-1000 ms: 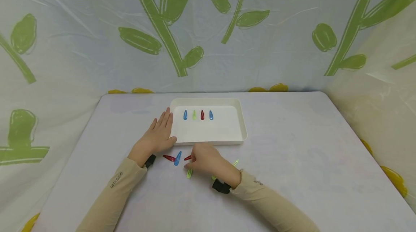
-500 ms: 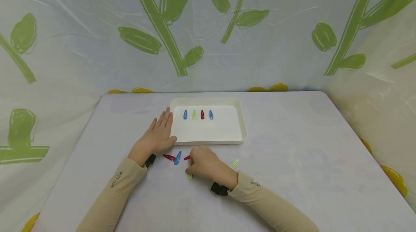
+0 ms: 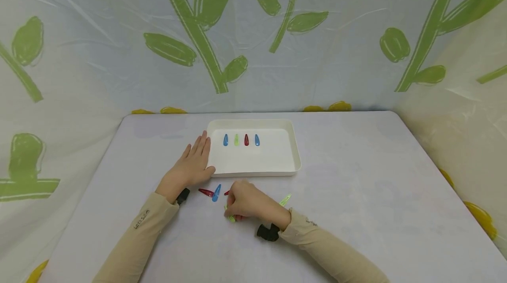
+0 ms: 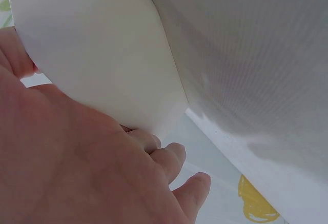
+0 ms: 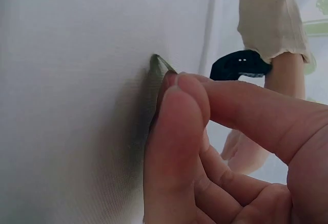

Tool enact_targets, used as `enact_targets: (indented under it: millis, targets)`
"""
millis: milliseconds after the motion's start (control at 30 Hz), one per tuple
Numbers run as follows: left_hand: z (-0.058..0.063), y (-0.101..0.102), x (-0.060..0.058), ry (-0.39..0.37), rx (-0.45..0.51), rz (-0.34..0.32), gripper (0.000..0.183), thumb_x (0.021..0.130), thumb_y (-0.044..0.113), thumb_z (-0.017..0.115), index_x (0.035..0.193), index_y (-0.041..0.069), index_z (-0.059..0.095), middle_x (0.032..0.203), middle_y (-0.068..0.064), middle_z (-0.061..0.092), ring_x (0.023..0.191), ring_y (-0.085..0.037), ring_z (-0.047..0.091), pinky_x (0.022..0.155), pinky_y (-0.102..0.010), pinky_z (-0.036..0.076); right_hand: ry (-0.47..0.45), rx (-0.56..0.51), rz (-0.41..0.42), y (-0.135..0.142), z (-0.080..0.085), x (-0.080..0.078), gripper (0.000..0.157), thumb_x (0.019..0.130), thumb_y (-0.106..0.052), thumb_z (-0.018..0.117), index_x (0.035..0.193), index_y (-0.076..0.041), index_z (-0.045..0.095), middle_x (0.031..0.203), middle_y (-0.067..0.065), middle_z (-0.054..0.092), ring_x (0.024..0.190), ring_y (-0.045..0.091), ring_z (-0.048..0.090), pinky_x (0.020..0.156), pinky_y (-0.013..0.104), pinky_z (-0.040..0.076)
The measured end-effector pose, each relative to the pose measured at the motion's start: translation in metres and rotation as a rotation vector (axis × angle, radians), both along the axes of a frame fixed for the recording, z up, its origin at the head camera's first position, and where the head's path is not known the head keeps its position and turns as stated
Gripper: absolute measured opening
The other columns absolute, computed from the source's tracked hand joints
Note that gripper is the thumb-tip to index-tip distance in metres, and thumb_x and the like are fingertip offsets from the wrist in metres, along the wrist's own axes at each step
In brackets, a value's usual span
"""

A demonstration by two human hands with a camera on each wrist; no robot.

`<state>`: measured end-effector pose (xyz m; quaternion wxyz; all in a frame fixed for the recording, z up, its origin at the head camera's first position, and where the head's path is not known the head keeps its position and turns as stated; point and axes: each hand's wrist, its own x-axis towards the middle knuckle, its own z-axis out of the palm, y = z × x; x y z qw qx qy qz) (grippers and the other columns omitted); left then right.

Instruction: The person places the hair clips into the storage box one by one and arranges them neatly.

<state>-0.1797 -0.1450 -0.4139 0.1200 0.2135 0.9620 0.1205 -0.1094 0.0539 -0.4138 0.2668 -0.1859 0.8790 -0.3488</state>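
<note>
My right hand [image 3: 249,201] pinches a light green snap hair clip [image 3: 231,218] between thumb and forefinger, low over the table in front of the tray. In the right wrist view only the tip of this green clip [image 5: 156,58] shows past the fingertips. My left hand [image 3: 190,166] lies with straight fingers along the left wall of the white tray [image 3: 273,159], touching it. A row of upright hair clips runs across the tray: blue [image 3: 225,140], green [image 3: 236,140], red [image 3: 246,140] and blue [image 3: 257,140].
On the table left of my right hand, a blue clip [image 3: 216,193] overlaps a red clip [image 3: 206,192]. Another red clip [image 3: 227,192] is partly hidden by the fingers. A green clip [image 3: 285,199] lies beyond the right wrist. A flowered sheet [image 3: 253,76] hangs behind the table.
My right hand has drawn slightly toward me, and the green clip now tilts up in its fingertips. The left hand, the tray and its row of clips have stayed put.
</note>
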Motion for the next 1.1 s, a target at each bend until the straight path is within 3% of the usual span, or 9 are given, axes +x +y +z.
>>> enact_targets:
  millis: [300,733,1100]
  targets:
    - [-0.002,-0.001,-0.001,-0.005,0.005,-0.001,0.083,0.096,0.028,0.045,0.154,-0.010,-0.001,0.162,-0.024,-0.012,0.150,-0.040,-0.004,0.118,-0.058,0.005,-0.034,-0.014,0.017,0.002,0.004,-0.002,0.027,0.081,-0.010,0.080,0.058,-0.011,0.064,0.050,-0.002,0.059,0.043,0.010,0.053,0.043,0.020,0.040]
    - [-0.004,-0.001,-0.002,0.000,0.013,0.006,0.083,0.095,0.028,0.045,0.154,-0.011,0.001,0.162,-0.025,-0.011,0.150,-0.040,-0.003,0.118,-0.058,0.005,-0.064,-0.122,0.024,0.012,0.017,-0.008,0.024,0.083,-0.008,0.077,0.063,-0.009,0.065,0.055,0.002,0.062,0.047,0.011,0.056,0.048,0.023,0.049]
    - [-0.003,0.000,-0.002,-0.004,-0.011,0.011,0.084,0.096,0.029,0.047,0.154,-0.010,0.000,0.162,-0.024,-0.012,0.150,-0.040,-0.003,0.118,-0.059,0.005,-0.064,-0.154,-0.014,0.019,0.037,-0.019,0.020,0.085,-0.008,0.077,0.067,-0.008,0.069,0.057,0.003,0.064,0.048,0.014,0.059,0.053,0.032,0.056]
